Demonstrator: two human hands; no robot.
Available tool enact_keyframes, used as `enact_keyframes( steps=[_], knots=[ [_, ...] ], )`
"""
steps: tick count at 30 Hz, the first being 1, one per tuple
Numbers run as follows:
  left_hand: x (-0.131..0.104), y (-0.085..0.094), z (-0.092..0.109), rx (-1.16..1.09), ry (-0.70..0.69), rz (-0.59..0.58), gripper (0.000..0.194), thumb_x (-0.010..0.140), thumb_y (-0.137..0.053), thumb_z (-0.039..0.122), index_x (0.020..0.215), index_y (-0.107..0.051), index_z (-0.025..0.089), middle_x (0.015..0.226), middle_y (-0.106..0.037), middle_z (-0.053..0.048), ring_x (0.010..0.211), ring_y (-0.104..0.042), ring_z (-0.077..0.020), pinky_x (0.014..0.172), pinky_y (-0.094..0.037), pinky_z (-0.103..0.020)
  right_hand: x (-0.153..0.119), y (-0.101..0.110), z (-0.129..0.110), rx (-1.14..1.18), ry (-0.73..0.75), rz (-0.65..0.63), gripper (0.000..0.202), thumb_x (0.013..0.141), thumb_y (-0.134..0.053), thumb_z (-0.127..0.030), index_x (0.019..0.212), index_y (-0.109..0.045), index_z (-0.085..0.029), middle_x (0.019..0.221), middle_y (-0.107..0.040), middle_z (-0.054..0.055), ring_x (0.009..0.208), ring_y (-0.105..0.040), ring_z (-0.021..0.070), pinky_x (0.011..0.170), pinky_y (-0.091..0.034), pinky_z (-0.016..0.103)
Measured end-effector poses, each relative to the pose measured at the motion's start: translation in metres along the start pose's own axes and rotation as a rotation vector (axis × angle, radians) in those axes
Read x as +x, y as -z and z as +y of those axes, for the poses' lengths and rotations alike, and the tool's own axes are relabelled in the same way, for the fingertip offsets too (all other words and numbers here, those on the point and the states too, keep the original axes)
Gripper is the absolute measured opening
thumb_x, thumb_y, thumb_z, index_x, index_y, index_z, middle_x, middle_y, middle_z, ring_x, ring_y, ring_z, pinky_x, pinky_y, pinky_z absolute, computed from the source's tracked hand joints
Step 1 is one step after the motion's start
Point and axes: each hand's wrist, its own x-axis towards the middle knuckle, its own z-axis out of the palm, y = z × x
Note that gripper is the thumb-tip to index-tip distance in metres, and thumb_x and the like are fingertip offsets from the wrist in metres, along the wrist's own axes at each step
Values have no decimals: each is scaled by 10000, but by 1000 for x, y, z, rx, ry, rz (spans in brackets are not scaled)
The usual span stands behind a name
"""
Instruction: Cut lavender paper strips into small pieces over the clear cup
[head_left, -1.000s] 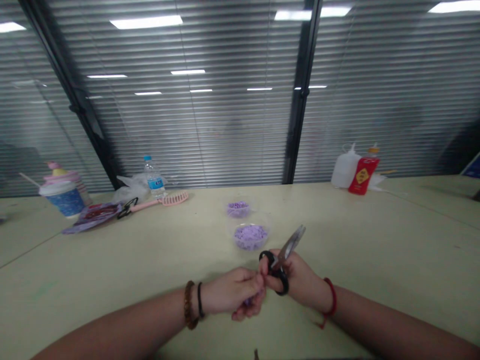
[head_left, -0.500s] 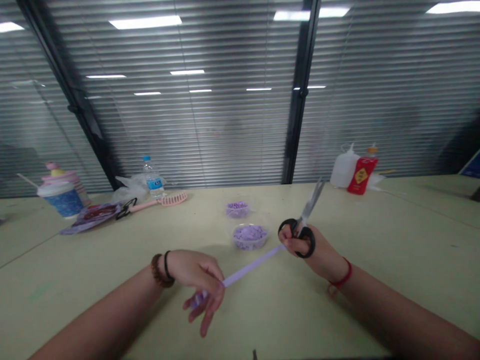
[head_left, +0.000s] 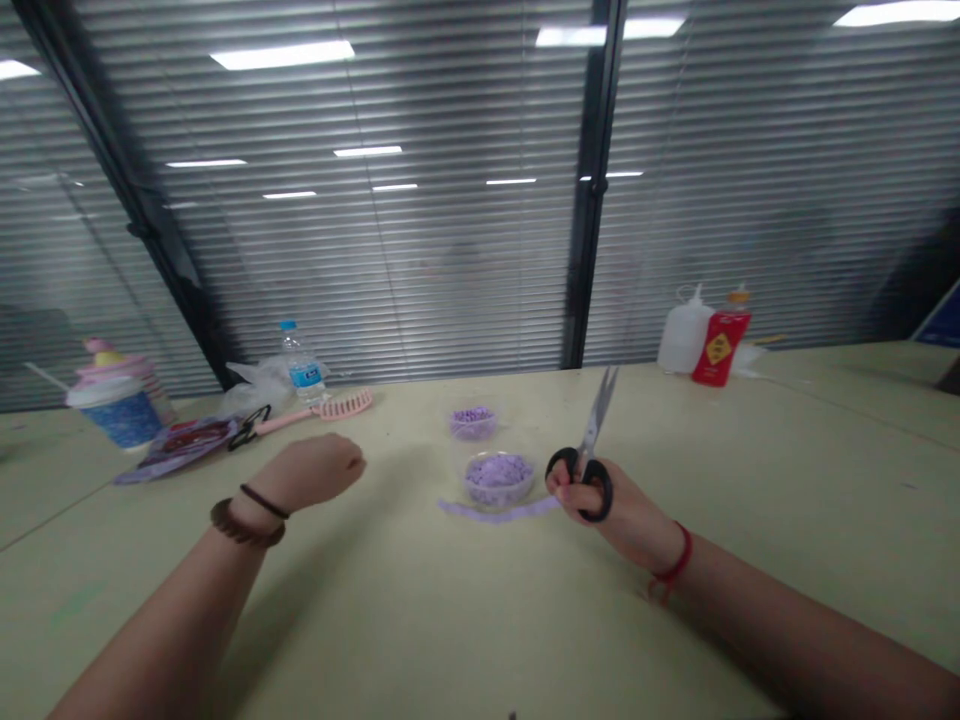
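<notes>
My right hand (head_left: 589, 490) grips black-handled scissors (head_left: 592, 450), with the metal blades pointing up and held nearly together. From the same fingers a thin light-purple strip (head_left: 495, 516) trails leftward, its other end loose, passing in front of a clear tub of purple pieces (head_left: 499, 478). My left hand (head_left: 319, 475) is raised over the table at the left, closed with its back toward me. Its fingers are mostly hidden, and I cannot see whether anything is inside. Behind the first tub stands a smaller clear tub of purple bits (head_left: 473, 420).
On the left are a blue cup (head_left: 120, 415), a purple packet (head_left: 176, 448), a pink hairbrush (head_left: 345, 404) and a water bottle (head_left: 304, 370). A white squeeze bottle (head_left: 684, 335) and a red bottle (head_left: 721, 345) stand at the back right, before the blinds.
My left hand has let go of the strip's end and moved up and left, closing. The strip, taut between both hands before, now hangs loose from my right hand.
</notes>
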Motion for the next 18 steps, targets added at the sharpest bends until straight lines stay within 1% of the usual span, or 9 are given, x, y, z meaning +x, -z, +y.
enact_keyframes(
  steps=[4,6,8,9,11,13,14,16,18],
  knots=[
    [-13,-14,74,-423,-350,91,269,861,-362,292,797,-594,173,722,-609,-15,616,-520,-111,560,-372,-204,1,0,3,-20,-3,-25,221,642,-683,-269,674,-497,-154,605,-456,-42,506,-346,63,474,-218,216],
    [-22,-31,103,-609,-420,175,254,861,-403,302,1037,-543,183,965,-601,-56,805,-537,-136,670,-411,-223,-1,0,4,-40,-3,-50,235,640,-692,-284,667,-499,-153,605,-461,-38,519,-364,70,484,-239,217],
    [-28,-50,120,-717,-462,227,315,853,-442,289,1145,-480,177,1109,-550,-93,991,-491,-170,841,-383,-281,-3,-2,3,-70,-4,-78,242,638,-698,-297,665,-508,-150,611,-473,-30,532,-381,77,494,-258,219],
    [-29,-59,125,-764,-470,211,308,854,-445,286,1135,-483,166,1085,-560,-96,995,-491,-173,858,-375,-290,-4,-3,3,-87,-8,-92,243,640,-699,-304,669,-515,-148,612,-478,-27,534,-385,79,496,-264,219],
    [-29,-75,129,-864,-443,124,232,874,-409,301,971,-550,145,851,-608,-62,810,-537,-145,749,-407,-258,-6,-6,1,-121,-24,-116,248,640,-701,-317,677,-527,-145,611,-486,-21,533,-386,80,491,-267,219],
    [-26,-85,129,-952,-375,39,293,884,-381,337,745,-552,143,608,-539,-4,579,-483,-102,571,-380,-212,-7,-8,1,-147,-38,-120,257,635,-706,-329,674,-533,-143,611,-490,-18,533,-390,80,486,-275,216],
    [-23,-88,128,-998,-328,36,327,882,-382,358,675,-523,147,542,-484,18,508,-431,-86,508,-344,-200,-7,-8,1,-155,-32,-108,265,629,-712,-332,668,-532,-141,609,-489,-18,533,-394,79,484,-282,213],
    [-17,-92,125,-1118,-213,134,332,871,-394,400,663,-481,156,488,-404,50,444,-357,-70,443,-286,-188,-8,-8,1,-151,-21,-102,286,646,-696,-372,687,-540,-136,605,-489,-19,505,-392,67,456,-286,200],
    [-10,-93,120,-1278,-88,296,312,865,-393,435,712,-451,170,477,-343,76,410,-302,-61,404,-247,-178,-9,-6,1,-122,-54,-180,357,700,-617,-478,730,-546,-129,612,-504,-9,444,-391,51,388,-265,181]
  ],
)
